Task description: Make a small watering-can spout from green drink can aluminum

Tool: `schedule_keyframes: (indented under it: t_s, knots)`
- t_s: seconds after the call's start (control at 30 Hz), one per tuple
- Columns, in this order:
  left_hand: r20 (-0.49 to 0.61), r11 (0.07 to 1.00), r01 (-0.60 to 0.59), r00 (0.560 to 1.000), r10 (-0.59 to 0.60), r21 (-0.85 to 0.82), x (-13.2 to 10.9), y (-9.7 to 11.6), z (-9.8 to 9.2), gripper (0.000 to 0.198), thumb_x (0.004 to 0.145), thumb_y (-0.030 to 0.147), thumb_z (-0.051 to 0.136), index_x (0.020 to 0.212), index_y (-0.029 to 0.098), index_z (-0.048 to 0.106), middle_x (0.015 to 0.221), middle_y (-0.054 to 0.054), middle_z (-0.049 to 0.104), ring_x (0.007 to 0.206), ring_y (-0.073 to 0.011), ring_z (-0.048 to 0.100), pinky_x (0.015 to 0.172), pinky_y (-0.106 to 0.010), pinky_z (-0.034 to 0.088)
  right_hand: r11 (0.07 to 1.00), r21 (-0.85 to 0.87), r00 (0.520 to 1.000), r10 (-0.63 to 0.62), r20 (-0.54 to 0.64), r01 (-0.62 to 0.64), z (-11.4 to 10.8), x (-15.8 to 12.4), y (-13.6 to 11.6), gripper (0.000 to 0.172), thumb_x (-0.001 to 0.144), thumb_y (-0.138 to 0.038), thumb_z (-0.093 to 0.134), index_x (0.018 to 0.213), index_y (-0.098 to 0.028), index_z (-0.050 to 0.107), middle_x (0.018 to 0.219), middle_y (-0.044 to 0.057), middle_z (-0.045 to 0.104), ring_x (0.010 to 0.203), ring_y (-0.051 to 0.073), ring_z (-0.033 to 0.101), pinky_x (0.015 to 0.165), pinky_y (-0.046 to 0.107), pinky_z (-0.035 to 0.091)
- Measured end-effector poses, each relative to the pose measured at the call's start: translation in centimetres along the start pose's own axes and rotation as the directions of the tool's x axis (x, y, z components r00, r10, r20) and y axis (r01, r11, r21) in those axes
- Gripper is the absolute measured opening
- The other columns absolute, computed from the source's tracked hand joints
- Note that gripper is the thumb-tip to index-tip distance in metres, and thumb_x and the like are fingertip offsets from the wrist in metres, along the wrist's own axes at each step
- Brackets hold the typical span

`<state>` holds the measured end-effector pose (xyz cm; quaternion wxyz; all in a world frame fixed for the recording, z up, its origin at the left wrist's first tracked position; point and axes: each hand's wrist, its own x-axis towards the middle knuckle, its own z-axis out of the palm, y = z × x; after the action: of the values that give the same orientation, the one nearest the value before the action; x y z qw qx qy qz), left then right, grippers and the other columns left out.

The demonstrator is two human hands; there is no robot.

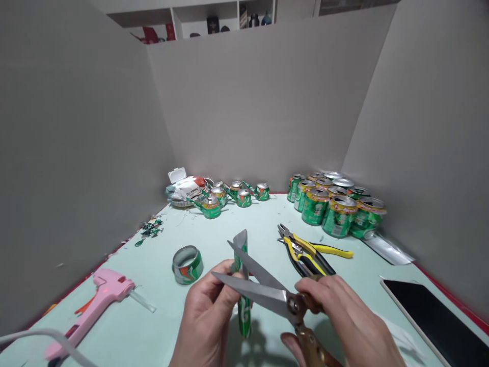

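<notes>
My left hand (214, 306) pinches a narrow green strip of can metal (244, 318), held upright over the table. In my right hand (344, 321) are scissors (292, 306) with brown handles, their blades apart. The blades reach across the strip near my left fingertips; whether they touch it I cannot tell. Left of my left hand stands a cut ring of green can (188, 267). Beyond my right hand lie pliers with yellow and black handles (305, 250), with one tool partly over another.
A pink glue gun (93, 311) lies left, its cable in front. Cut-open green cans (336, 214) cluster back right. Small can pieces with spouts (211, 206) and a wipes pack (187, 188) stand at the back. Metal scraps (151, 229) lie left, a tablet (435, 321) right.
</notes>
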<state>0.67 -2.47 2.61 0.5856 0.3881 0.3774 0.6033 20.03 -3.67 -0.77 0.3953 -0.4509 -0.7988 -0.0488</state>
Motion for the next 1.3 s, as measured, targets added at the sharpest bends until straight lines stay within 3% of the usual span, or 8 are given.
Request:
schedule_keyframes:
  t_s: [0.23, 0.47, 0.67, 0.93, 1.03, 1.13, 1.3]
  knots:
    - [0.043, 0.996, 0.035, 0.998, -0.039, 0.085, -0.4, -0.5, 0.2, 0.021, 0.073, 0.038, 0.080, 0.081, 0.019, 0.078, 0.070, -0.002, 0.066, 0.070, -0.0154, 0.054, 0.066, -0.024, 0.043, 0.987, -0.116, 0.994, 0.110, -0.026, -0.112, 0.2, 0.3, -0.1, 0.045, 0.078, -0.029, 0.069, 0.116, -0.023, 0.046, 0.094, 0.008, 0.058, 0.086, 0.029, 0.059, 0.062, 0.037, 0.049]
    - [0.069, 0.990, 0.056, 0.995, -0.065, 0.132, -0.6, -0.5, 0.5, 0.021, 0.073, 0.038, 0.079, 0.080, 0.019, 0.080, 0.073, -0.003, 0.068, 0.076, -0.0191, 0.057, 0.072, -0.027, 0.046, 0.994, -0.098, 0.998, 0.035, -0.056, -0.041, 0.7, 0.3, 0.5, 0.033, 0.081, -0.014, 0.054, 0.113, -0.019, 0.049, 0.088, 0.008, 0.057, 0.081, 0.026, 0.056, 0.063, 0.035, 0.045]
    - [0.092, 0.990, 0.071, 0.992, -0.082, 0.118, -0.7, -0.2, 0.8, 0.021, 0.072, 0.036, 0.080, 0.081, 0.017, 0.081, 0.074, -0.005, 0.073, 0.079, -0.0226, 0.062, 0.075, -0.029, 0.047, 0.990, -0.126, 0.992, -0.069, -0.102, 0.056, 0.8, 0.3, 0.6, 0.038, 0.075, -0.002, 0.045, 0.110, -0.017, 0.052, 0.075, 0.006, 0.057, 0.070, 0.023, 0.054, 0.058, 0.031, 0.044]
    - [0.094, 0.992, 0.094, 0.990, -0.102, 0.084, -0.3, -0.2, 0.6, 0.017, 0.068, 0.033, 0.084, 0.072, 0.017, 0.080, 0.071, -0.005, 0.074, 0.075, -0.0204, 0.063, 0.072, -0.028, 0.047, 0.996, -0.079, 0.991, -0.052, -0.126, 0.042, 0.9, -0.2, 0.5, 0.034, 0.078, -0.002, 0.043, 0.106, -0.017, 0.056, 0.070, 0.003, 0.060, 0.057, 0.016, 0.054, 0.052, 0.025, 0.038]
    - [0.077, 0.987, 0.142, 0.986, -0.147, 0.069, 0.0, -0.4, 0.6, 0.020, 0.065, 0.034, 0.086, 0.071, 0.016, 0.080, 0.070, -0.005, 0.073, 0.071, -0.0183, 0.062, 0.068, -0.026, 0.047, 1.000, -0.013, 0.997, 0.014, -0.074, -0.014, 1.0, -0.2, 0.4, 0.023, 0.080, -0.004, 0.042, 0.089, -0.019, 0.057, 0.067, 0.001, 0.059, 0.054, 0.015, 0.054, 0.051, 0.025, 0.037]
    - [0.037, 0.982, 0.176, 0.983, -0.179, 0.063, 0.3, -0.4, 0.5, 0.022, 0.062, 0.036, 0.088, 0.070, 0.017, 0.080, 0.070, -0.005, 0.073, 0.070, -0.0164, 0.060, 0.067, -0.025, 0.045, 0.981, 0.070, 0.983, 0.185, -0.019, -0.183, 0.8, 0.5, 0.5, 0.017, 0.084, -0.010, 0.044, 0.081, -0.023, 0.056, 0.061, -0.003, 0.057, 0.050, 0.014, 0.051, 0.049, 0.023, 0.037]
    - [0.088, 0.981, 0.184, 0.978, -0.188, 0.056, 0.1, 0.1, 0.7, 0.029, 0.063, 0.041, 0.086, 0.075, 0.015, 0.081, 0.068, -0.004, 0.069, 0.068, -0.0159, 0.058, 0.067, -0.025, 0.043, 0.885, 0.063, 0.871, 0.439, 0.220, -0.462, -0.1, 2.0, 1.3, 0.009, 0.088, -0.028, 0.054, 0.080, -0.025, 0.056, 0.059, -0.005, 0.061, 0.050, 0.016, 0.053, 0.051, 0.024, 0.038]
